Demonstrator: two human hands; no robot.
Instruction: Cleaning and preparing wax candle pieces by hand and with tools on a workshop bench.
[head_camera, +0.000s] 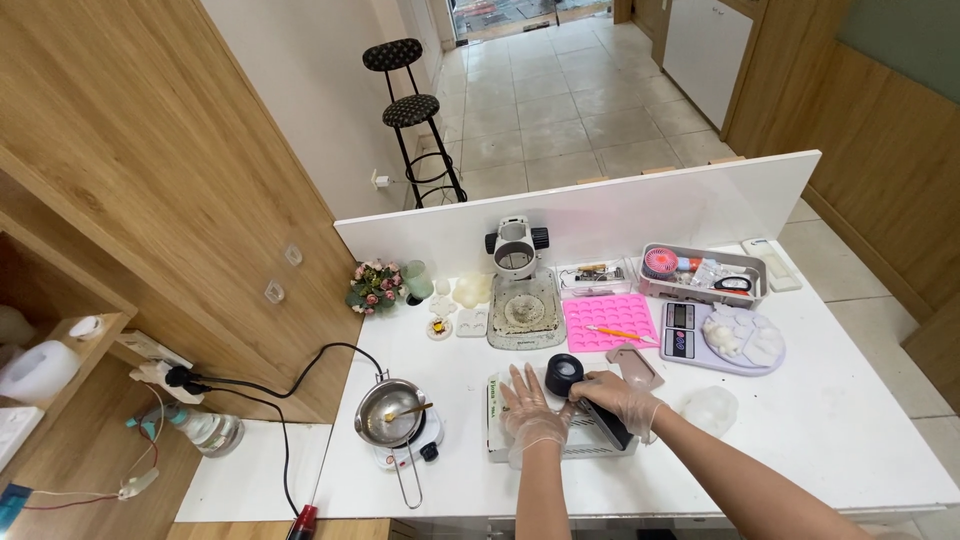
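Clear thin gloves on left hand (530, 413) and right hand (620, 398)

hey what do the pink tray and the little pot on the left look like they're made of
The pink mould tray looks like soft matte silicone: even colour, rows of small moulded cavities, no glare. The small pot looks like polished metal, probably stainless steel: its silvery bowl and long wire handle catch bright reflections.

Pink mould (610, 321); black round lens (564, 375); white table (840, 430)
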